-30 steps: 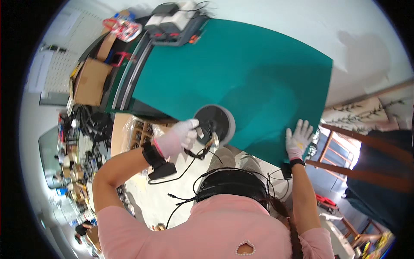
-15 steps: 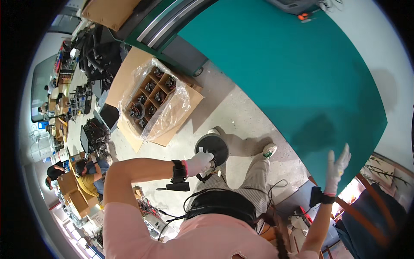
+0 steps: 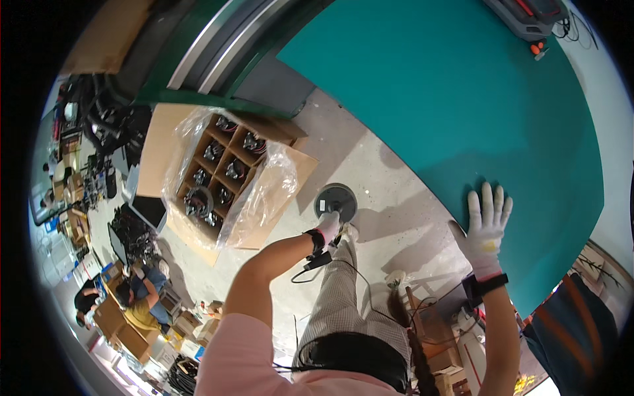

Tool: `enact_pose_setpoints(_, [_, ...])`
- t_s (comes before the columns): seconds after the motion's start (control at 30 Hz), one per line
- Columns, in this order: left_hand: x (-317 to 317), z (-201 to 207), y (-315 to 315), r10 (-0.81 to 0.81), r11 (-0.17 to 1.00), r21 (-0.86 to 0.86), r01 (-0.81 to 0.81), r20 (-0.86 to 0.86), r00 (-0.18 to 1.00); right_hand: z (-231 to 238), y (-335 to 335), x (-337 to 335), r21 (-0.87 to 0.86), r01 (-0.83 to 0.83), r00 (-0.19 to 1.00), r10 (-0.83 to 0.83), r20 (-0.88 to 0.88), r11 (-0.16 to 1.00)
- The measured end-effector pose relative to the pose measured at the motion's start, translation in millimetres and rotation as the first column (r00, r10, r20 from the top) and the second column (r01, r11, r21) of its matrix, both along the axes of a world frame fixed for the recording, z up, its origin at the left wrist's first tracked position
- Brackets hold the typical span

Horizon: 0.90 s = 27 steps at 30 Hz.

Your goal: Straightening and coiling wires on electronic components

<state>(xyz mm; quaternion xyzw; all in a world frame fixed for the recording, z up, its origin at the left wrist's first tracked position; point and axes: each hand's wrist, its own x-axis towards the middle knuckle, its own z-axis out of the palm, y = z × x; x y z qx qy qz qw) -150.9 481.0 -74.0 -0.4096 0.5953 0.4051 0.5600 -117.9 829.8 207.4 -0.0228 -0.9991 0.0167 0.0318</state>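
My left hand, in a white glove, is closed on the edge of a black round disc-shaped part with a small white label. Wires show at the hand; the disc hangs low above the floor, near my feet. My right hand, also gloved, is stretched over the green tabletop near its front edge, fingers spread and holding nothing. To the left of the disc stands an open cardboard box lined with clear plastic. Its compartments hold several dark parts with wires.
A grey and black device and a small orange-handled item lie at the table's far right corner. Green framing with metal rails stands behind the box. At far left a person sits among cartons. A dark chair is at right.
My left hand has moved forward and slightly right with the disc, which is farther from my body. My right hand has shifted left over the tabletop, fingers now spread. My view has turned.
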Motion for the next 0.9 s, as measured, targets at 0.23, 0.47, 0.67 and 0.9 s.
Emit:
enact_pose_setpoints(0.23, [-66, -119, 45, 0.141, 0.968, 0.23, -0.098, -0.177, 0.974, -6, 11, 7, 0.113, -0.007, 0.997, -0.002, 0.074, 0.994])
enact_pose_setpoints(0.47, [-160, -189, 105, 0.461, 0.844, 0.402, -0.356, -0.204, 0.863, 12, 15, 7, 0.22, 0.009, 0.993, -0.036, 0.116, 0.975])
enact_pose_setpoints(0.67, [-163, -224, 95, 0.483, 0.857, 0.331, -0.394, -0.252, 0.839, -10, 6, 9, 0.217, 0.012, 0.98, -0.055, 0.194, 0.976])
enact_pose_setpoints(0.9, [-170, -295, 114, 0.363, 0.915, 0.33, -0.231, -0.425, 0.829, -9, 1, 6, 0.182, 0.052, 0.972, -0.091, 0.215, 0.982])
